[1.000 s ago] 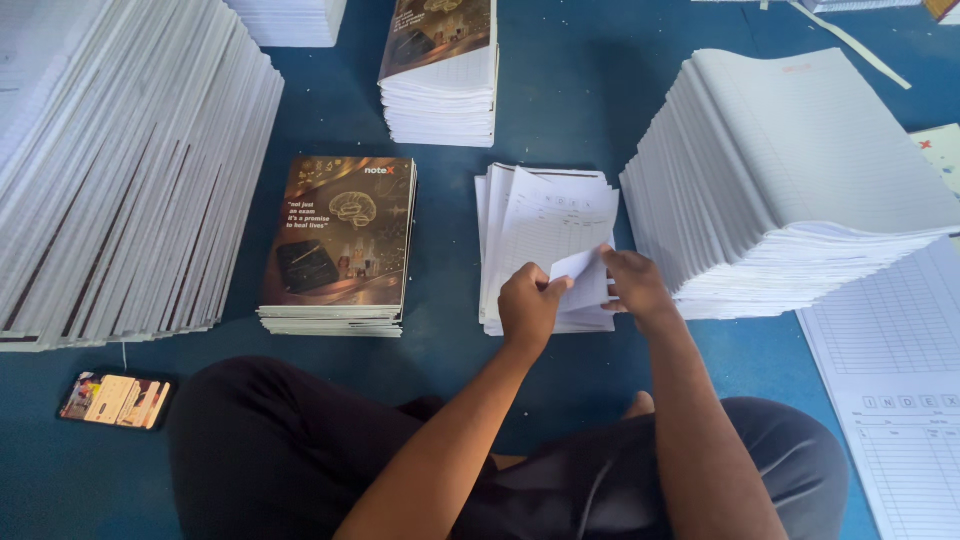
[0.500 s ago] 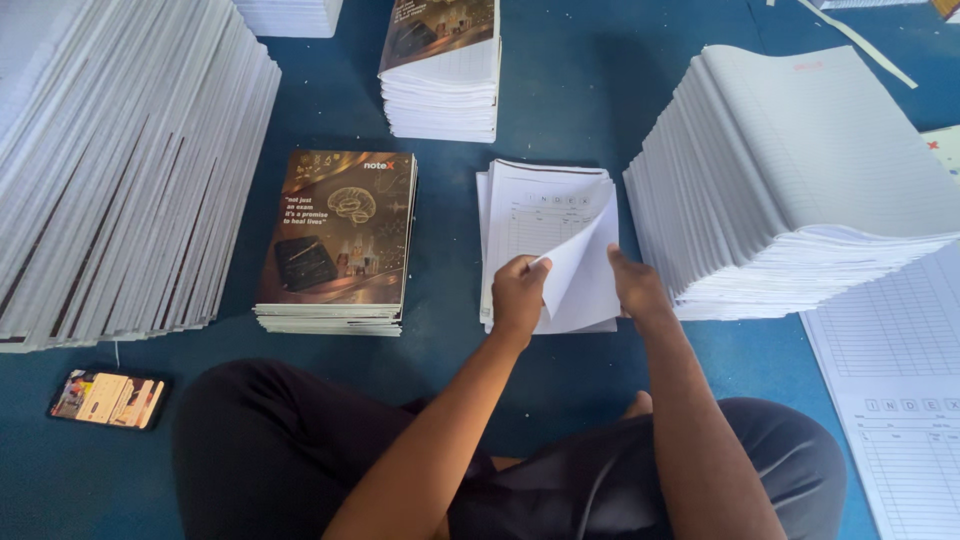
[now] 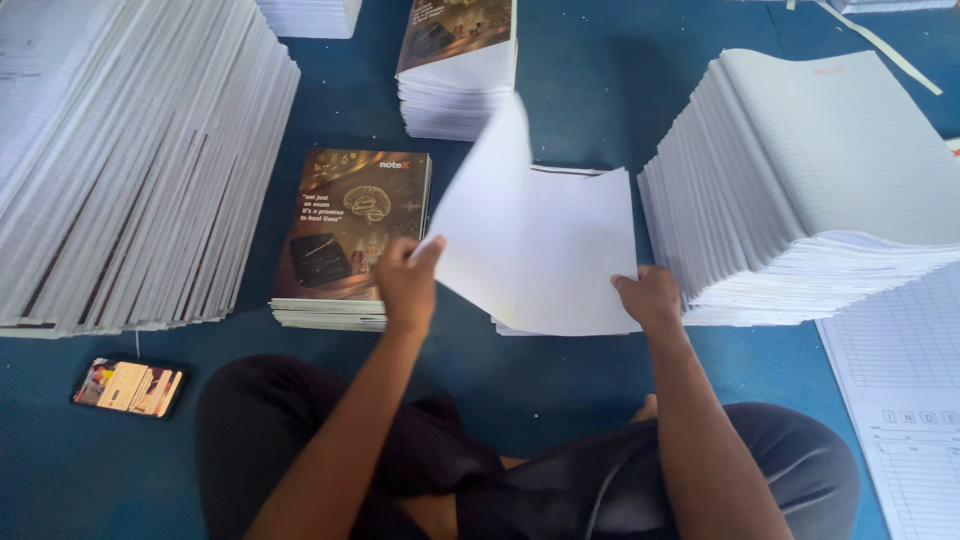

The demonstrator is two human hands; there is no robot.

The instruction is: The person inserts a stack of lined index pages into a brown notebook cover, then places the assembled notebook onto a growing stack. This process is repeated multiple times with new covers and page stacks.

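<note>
Many paper stacks [image 3: 820, 190] on blue floor [image 3: 590, 70]

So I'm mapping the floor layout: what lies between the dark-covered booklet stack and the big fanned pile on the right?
In the head view, the small white sheet stack, its top sheet lifted by the left hand.

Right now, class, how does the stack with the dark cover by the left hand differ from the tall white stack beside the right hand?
The dark-covered stack is low; the white stack is far taller. The dark-covered stack is topped with a printed brown cover, the white stack with a bare ruled page. The dark-covered stack sits square; the white stack leans, its edges fanned. Both rest on the blue floor.
</note>
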